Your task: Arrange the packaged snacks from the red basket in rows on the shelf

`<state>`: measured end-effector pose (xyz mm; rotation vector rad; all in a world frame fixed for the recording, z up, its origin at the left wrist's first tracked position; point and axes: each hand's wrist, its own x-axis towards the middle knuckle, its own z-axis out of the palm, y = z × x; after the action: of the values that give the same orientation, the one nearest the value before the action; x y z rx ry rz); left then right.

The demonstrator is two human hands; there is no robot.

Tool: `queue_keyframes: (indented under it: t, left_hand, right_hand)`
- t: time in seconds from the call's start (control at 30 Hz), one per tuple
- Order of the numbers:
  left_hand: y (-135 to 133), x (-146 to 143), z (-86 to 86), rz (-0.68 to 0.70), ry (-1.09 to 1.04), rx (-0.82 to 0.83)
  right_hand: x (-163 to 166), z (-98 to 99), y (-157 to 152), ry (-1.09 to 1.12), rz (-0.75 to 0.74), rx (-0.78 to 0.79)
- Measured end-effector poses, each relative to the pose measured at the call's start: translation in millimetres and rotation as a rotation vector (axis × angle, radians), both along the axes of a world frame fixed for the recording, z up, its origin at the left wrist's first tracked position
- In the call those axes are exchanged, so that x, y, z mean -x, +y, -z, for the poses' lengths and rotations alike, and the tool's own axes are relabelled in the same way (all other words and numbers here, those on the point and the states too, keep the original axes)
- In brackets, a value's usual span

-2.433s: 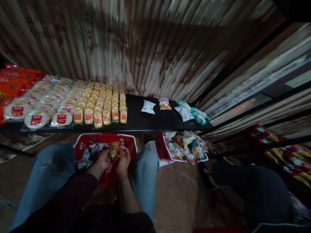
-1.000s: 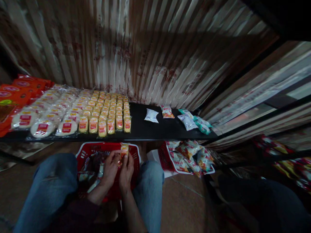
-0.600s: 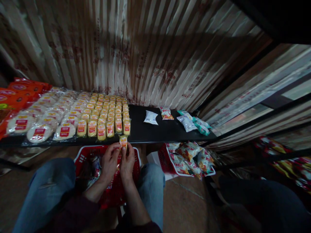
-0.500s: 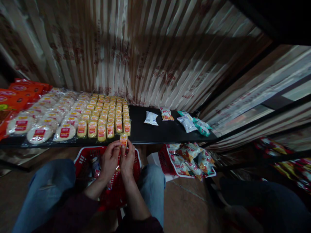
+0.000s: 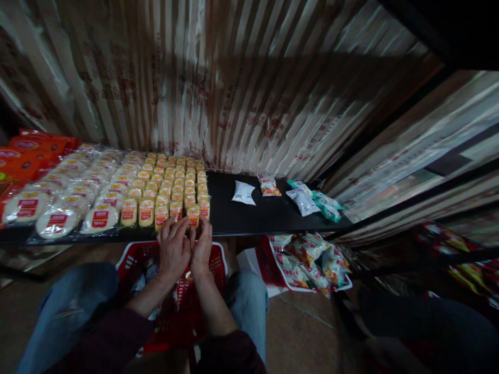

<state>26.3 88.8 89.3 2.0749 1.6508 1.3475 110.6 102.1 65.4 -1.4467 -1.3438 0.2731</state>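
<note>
Small yellow wrapped cakes (image 5: 146,212) stand in tight rows on the black shelf (image 5: 249,221). At the front right of these rows is one wrapped cake (image 5: 193,214) with a red and white label. My right hand (image 5: 201,252) has its fingertips at the lower edge of that cake, thumb and fingers bent around it. My left hand (image 5: 174,252) is beside it, fingers stretched forward against the front cakes. The lower parts of these cakes are hidden behind my fingers. Below my forearms, a red basket (image 5: 220,259) stands between my knees with several packages in it.
Flat round wrapped cakes (image 5: 56,221) fill the shelf's left, with orange packs (image 5: 29,156) beyond. A white packet (image 5: 244,192), a snack bag (image 5: 268,185) and more packets lie rightward. Another red basket (image 5: 268,265) holds snack bags. A person's dark-clothed leg (image 5: 413,322) is at lower right.
Both hands have moved forward, bringing the small wrapped cake from the shelf's edge to the front of the rows. My left hand has shifted from the cake to the neighbouring ones.
</note>
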Motion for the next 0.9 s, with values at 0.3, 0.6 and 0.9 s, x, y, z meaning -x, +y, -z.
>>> queue_keyframes:
  t: [0.3, 0.6, 0.9]
  left_hand:
    - [6.3, -1.0, 2.1, -0.033, 0.126, -0.071]
    - [15.8, -1.7, 10.9, -0.036, 0.125, -0.108]
    - [22.0, 0.6, 16.8, 0.014, 0.134, -0.092]
  right_hand:
    - [-3.6, -6.4, 10.8, -0.2, 0.08, 0.039]
    - [-1.6, 6.1, 18.3, -0.255, 0.095, 0.119]
    - [0.2, 7.6, 21.4, -0.307, 0.15, 0.053]
